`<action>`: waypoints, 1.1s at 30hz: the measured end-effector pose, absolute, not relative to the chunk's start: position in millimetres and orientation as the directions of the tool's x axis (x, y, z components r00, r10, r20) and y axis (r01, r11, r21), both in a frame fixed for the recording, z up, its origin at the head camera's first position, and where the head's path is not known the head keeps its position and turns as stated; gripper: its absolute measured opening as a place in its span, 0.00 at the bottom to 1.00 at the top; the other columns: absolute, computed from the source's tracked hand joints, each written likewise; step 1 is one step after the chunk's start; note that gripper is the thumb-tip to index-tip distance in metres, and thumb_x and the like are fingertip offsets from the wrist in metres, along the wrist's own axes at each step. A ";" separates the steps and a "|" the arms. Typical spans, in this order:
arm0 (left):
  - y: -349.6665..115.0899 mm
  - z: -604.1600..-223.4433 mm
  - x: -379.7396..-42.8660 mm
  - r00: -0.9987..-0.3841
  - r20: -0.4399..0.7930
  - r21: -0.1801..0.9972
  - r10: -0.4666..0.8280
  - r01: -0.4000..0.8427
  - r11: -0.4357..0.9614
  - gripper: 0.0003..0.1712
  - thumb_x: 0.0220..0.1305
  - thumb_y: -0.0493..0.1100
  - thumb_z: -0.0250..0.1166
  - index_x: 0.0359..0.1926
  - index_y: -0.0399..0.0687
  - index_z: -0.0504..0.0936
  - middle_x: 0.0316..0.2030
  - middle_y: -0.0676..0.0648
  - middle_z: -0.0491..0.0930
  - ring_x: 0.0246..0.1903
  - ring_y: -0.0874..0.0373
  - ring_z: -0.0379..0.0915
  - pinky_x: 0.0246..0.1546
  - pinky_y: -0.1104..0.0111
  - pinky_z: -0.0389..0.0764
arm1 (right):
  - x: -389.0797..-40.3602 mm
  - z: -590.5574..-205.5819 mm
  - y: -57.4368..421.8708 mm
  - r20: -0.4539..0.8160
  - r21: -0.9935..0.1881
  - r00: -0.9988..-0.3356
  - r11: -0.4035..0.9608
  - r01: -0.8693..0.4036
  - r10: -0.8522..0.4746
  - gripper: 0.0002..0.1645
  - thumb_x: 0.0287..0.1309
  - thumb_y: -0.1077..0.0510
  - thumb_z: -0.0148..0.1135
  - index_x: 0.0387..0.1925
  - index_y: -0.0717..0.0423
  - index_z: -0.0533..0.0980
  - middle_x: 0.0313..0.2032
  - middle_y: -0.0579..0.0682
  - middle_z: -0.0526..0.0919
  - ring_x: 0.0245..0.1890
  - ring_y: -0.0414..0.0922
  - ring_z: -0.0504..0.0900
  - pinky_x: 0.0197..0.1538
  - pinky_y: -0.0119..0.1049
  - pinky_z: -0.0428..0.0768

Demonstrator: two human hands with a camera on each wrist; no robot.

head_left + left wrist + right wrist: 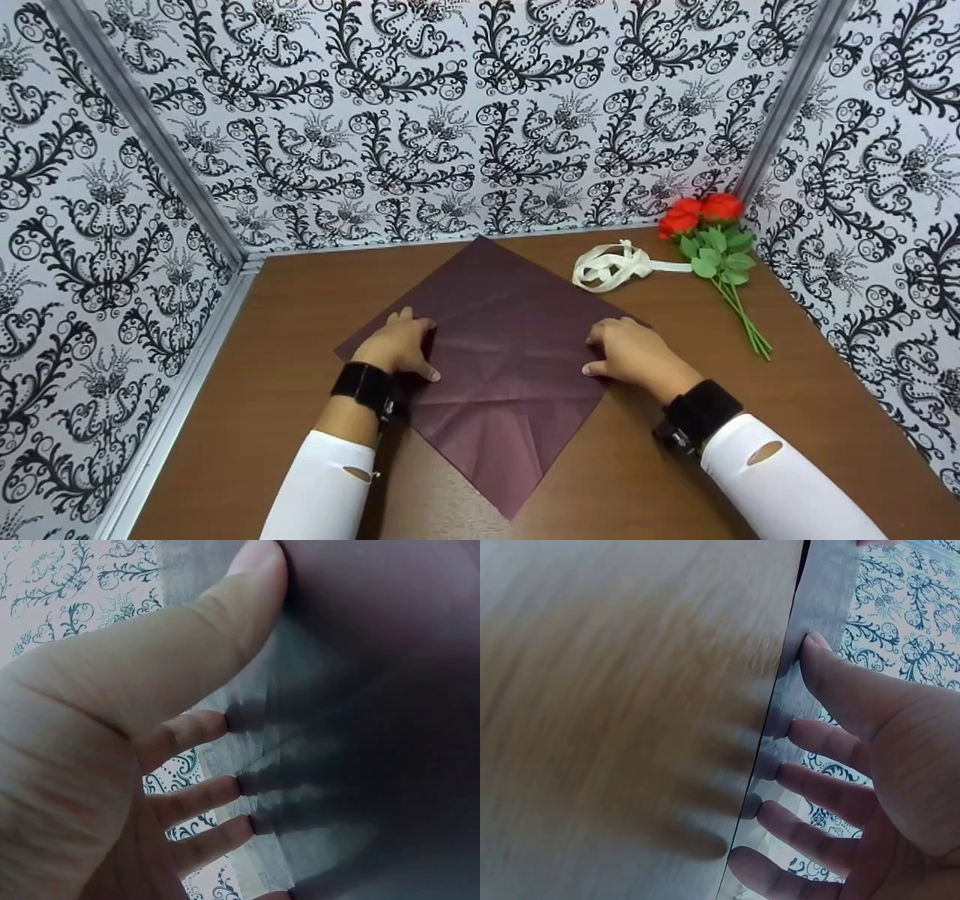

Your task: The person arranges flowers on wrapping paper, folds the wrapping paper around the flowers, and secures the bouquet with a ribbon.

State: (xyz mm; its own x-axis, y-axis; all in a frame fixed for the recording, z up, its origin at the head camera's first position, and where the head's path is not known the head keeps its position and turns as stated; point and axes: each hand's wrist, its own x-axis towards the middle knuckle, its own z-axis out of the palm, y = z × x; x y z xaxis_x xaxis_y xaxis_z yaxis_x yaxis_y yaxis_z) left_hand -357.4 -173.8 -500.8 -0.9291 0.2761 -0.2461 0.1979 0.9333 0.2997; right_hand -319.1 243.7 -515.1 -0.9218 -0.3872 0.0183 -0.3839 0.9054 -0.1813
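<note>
Maroon sheet I touch: thin, paper-like, creased — a soft sheen towards me
Tabletop: brown wood grain, smooth, faintly glossy
Ribbon: smooth cloth
Corner post: grey, metallic
My wrist straps: black, fuzzy — cloth-like
My sleeves: smooth, matt white cloth

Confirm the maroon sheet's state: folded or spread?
Spread. The maroon sheet lies as a wide diamond on the table, its four corners showing; creases cross its lower part.
</note>
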 end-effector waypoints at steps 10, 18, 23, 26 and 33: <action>-171.1 -504.1 -362.2 -0.930 -0.236 0.312 0.282 0.202 0.928 0.61 0.40 0.59 0.89 0.76 0.53 0.72 0.80 0.31 0.55 0.82 0.29 0.45 0.75 0.35 0.64 | -322.4 -514.4 244.1 0.016 -0.171 -0.920 0.906 -0.388 -0.391 0.29 0.54 0.39 0.79 0.52 0.51 0.87 0.56 0.54 0.87 0.57 0.61 0.82 0.57 0.61 0.82; -172.0 -504.1 -359.7 -0.925 -0.257 0.335 0.281 0.188 0.923 0.60 0.45 0.59 0.87 0.78 0.54 0.70 0.83 0.31 0.49 0.83 0.31 0.43 0.74 0.34 0.63 | -324.6 -511.3 243.8 0.000 -0.163 -0.919 0.907 -0.388 -0.393 0.29 0.54 0.40 0.79 0.51 0.51 0.87 0.55 0.54 0.88 0.56 0.62 0.82 0.57 0.61 0.82; -170.5 -501.5 -357.6 -0.922 -0.245 0.315 0.300 0.217 0.924 0.61 0.44 0.58 0.88 0.78 0.52 0.70 0.78 0.34 0.61 0.79 0.35 0.56 0.73 0.40 0.69 | -325.4 -511.4 245.2 -0.001 -0.165 -0.915 0.902 -0.399 -0.404 0.28 0.55 0.40 0.78 0.52 0.52 0.87 0.56 0.55 0.87 0.56 0.62 0.82 0.59 0.60 0.81; -169.4 -501.5 -357.0 -0.924 -0.237 0.305 0.299 0.222 0.926 0.62 0.41 0.58 0.89 0.77 0.51 0.71 0.77 0.35 0.63 0.78 0.35 0.59 0.73 0.41 0.70 | -328.1 -510.5 249.2 0.004 -0.204 -0.909 0.890 -0.409 -0.417 0.25 0.58 0.42 0.77 0.51 0.52 0.87 0.57 0.56 0.87 0.57 0.62 0.83 0.60 0.60 0.81; -164.6 -499.9 -356.3 -0.918 -0.263 0.293 0.298 0.219 0.931 0.66 0.42 0.58 0.88 0.80 0.48 0.66 0.82 0.32 0.53 0.82 0.32 0.48 0.78 0.41 0.61 | -344.1 -498.3 294.1 0.052 -0.345 -0.964 0.901 -0.262 -0.261 0.21 0.67 0.47 0.69 0.55 0.54 0.84 0.54 0.59 0.88 0.55 0.63 0.86 0.60 0.64 0.80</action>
State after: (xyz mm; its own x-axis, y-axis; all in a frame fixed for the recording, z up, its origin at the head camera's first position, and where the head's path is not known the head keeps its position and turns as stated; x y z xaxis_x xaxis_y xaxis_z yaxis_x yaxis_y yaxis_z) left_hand -356.3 -164.6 -499.9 -0.9177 0.2981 -0.2626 0.2187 0.9309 0.2925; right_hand -344.1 294.1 -498.3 -0.9641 -0.2606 0.0517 -0.2621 0.9011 -0.3455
